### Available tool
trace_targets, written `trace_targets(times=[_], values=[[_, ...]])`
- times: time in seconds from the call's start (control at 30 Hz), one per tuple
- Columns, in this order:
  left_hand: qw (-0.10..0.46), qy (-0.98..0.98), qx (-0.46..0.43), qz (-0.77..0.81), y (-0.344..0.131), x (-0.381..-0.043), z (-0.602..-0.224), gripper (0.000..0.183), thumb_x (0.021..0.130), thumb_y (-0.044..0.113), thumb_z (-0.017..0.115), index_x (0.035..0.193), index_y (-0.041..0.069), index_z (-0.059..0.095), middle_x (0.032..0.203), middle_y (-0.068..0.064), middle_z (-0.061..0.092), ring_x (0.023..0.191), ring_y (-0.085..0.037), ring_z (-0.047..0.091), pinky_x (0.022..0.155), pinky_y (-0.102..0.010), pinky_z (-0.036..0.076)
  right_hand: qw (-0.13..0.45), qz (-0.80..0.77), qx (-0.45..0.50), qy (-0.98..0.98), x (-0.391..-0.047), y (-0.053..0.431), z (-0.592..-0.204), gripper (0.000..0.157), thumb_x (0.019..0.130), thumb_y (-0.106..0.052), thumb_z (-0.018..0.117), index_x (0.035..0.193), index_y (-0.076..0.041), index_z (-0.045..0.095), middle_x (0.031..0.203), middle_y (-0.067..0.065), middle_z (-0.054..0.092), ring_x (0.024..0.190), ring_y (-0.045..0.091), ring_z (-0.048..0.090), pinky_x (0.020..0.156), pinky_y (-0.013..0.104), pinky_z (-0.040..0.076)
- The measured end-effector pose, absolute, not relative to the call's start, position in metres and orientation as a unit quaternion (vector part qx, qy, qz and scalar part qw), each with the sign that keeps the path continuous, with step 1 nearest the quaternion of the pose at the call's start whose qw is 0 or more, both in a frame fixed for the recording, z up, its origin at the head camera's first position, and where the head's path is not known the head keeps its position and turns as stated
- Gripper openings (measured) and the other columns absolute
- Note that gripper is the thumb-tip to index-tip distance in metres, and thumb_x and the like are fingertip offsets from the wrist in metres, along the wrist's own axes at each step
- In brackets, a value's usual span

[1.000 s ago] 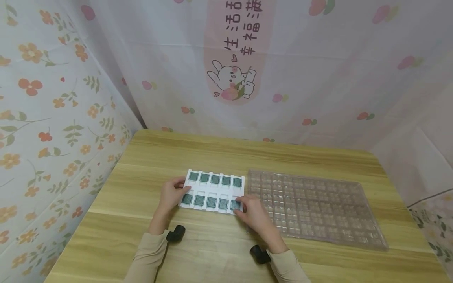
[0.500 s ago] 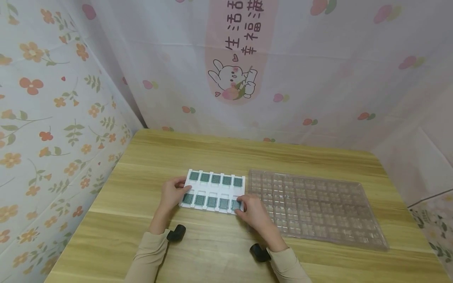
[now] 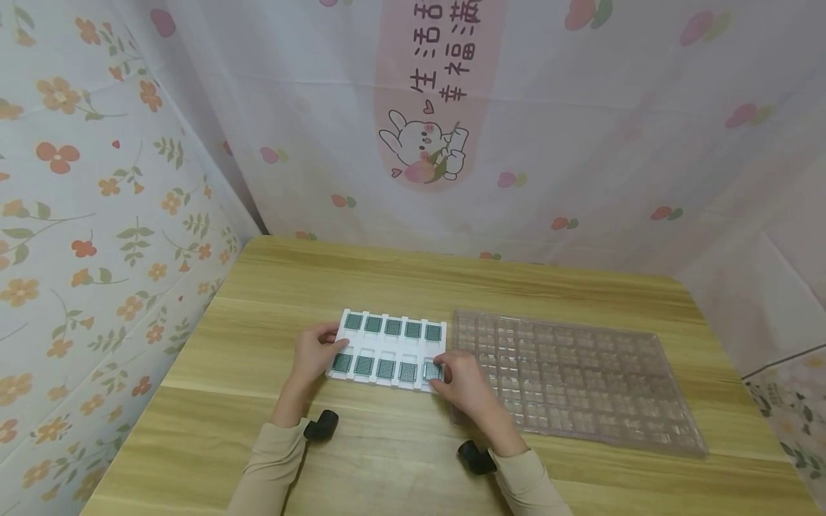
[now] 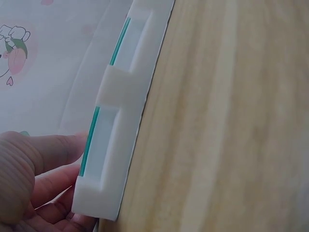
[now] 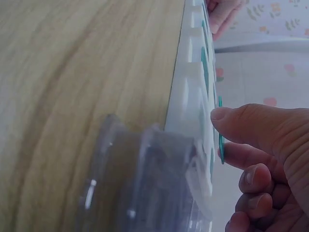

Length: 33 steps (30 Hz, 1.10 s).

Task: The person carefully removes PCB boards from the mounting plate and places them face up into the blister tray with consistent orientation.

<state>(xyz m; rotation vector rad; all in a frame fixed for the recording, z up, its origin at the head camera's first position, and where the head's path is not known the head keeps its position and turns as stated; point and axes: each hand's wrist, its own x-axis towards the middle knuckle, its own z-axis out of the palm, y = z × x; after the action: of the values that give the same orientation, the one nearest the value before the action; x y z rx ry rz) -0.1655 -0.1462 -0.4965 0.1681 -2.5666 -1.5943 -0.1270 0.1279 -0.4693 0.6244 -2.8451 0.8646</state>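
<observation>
Up rose the green corner square (image 3: 432, 370), pinched by the right hand (image 3: 466, 383) just above the white tray (image 3: 382, 345) the left hand (image 3: 313, 354) gripped, seemingly a lift-out, calling next for a steady pull.

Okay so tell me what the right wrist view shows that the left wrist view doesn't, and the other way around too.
Only the right wrist view shows the right hand, its thumb and a finger pinching a green square, plus the clear plastic tray and some orange flower print.

Only the left wrist view shows part of a cartoon print.

Both share the left hand, the white tray with other green squares seen edge-on, and the wooden table.
</observation>
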Motion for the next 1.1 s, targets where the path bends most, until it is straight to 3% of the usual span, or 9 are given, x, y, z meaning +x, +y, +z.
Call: trace_targets(times=[0.17, 1.1], values=[[0.061, -0.847, 0.052, -0.525, -0.147, -0.166, -0.499, 0.032, 0.076, -0.002, 0.073, 0.106, -0.010, 0.065, 0.091, -0.022, 0.065, 0.079, -0.027, 0.060, 0.063, -0.016, 0.045, 0.056, 0.264, 0.200, -0.942, -0.129, 0.129, -0.467, 0.027, 0.068, -0.007, 0.081, 0.090, 0.002, 0.068, 0.060, -0.001, 0.047, 0.060, 0.010, 0.041, 0.054, 0.023, 0.036], [0.057, -0.852, 0.051, -0.517, -0.148, -0.166, -0.499, 0.032, 0.077, -0.001, 0.073, 0.107, -0.009, 0.065, 0.092, -0.020, 0.065, 0.080, -0.025, 0.060, 0.065, -0.017, 0.046, 0.035, 0.281, 0.171, -0.944, -0.151, 0.153, -0.452, 0.029, 0.073, -0.005, 0.078, 0.098, 0.005, 0.068, 0.063, 0.003, 0.051, 0.053, 0.010, 0.039, 0.047, 0.021, 0.035]])
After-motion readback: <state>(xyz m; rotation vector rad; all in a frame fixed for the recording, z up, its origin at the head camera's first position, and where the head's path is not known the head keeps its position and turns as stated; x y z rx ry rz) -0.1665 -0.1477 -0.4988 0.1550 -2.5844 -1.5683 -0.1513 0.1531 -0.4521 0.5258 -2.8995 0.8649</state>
